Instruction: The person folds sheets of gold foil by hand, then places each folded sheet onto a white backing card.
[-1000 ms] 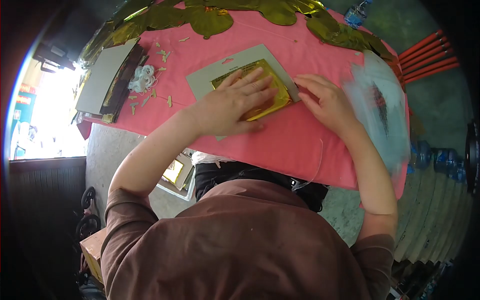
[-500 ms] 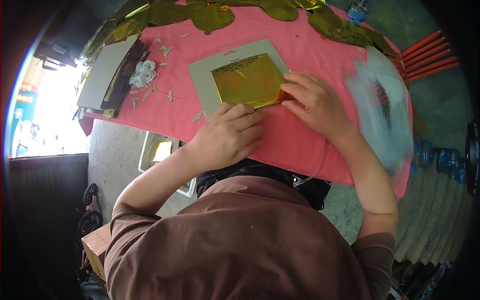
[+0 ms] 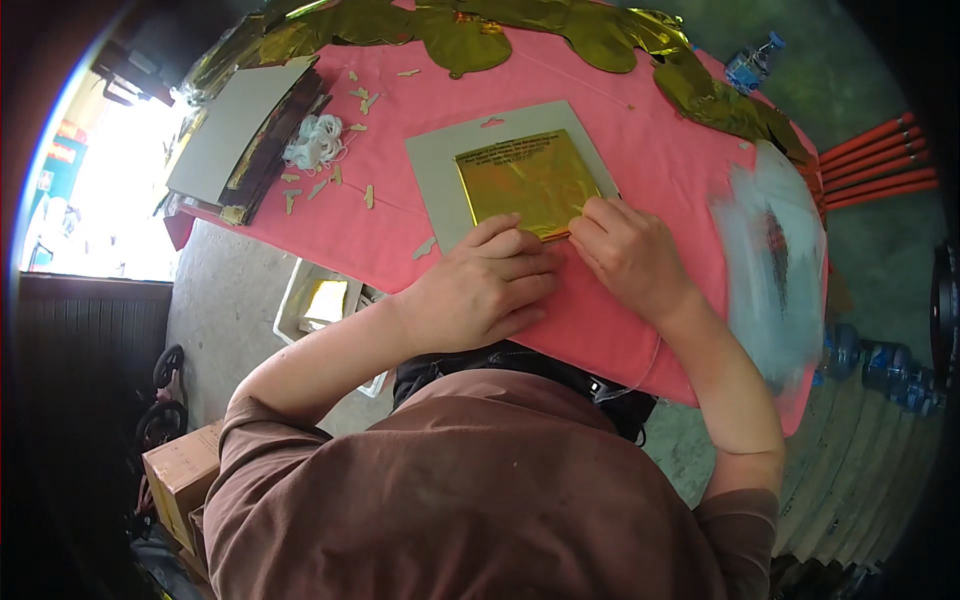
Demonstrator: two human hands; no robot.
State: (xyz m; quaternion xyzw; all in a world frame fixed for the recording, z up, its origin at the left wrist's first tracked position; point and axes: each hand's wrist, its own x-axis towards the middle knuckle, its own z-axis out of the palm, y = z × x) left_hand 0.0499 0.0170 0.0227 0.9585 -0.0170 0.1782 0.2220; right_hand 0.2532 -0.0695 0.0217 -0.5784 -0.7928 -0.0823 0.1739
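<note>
A folded gold foil sheet (image 3: 525, 185) with dark print along its top lies on a pale grey card (image 3: 435, 165) that has a hanger slot. The card rests tilted on the pink tablecloth (image 3: 390, 230). At the foil's lower left corner is my left hand (image 3: 490, 280), its fingers bent and pressed together at the foil's edge. My right hand (image 3: 630, 250) pinches the foil's lower right corner. The fingertips of both hands are partly hidden.
Stacked cards (image 3: 235, 135) stand at the table's left, beside white string (image 3: 315, 142) and small pale scraps (image 3: 369, 196). Gold foil balloons (image 3: 470, 45) line the far edge. Clear plastic bags (image 3: 775, 260) lie at right; a bottle (image 3: 750, 65) stands beyond.
My right hand has moved down from the foil's right side along its lower corner, and that corner now lies flatter. The whole view has shifted slightly.
</note>
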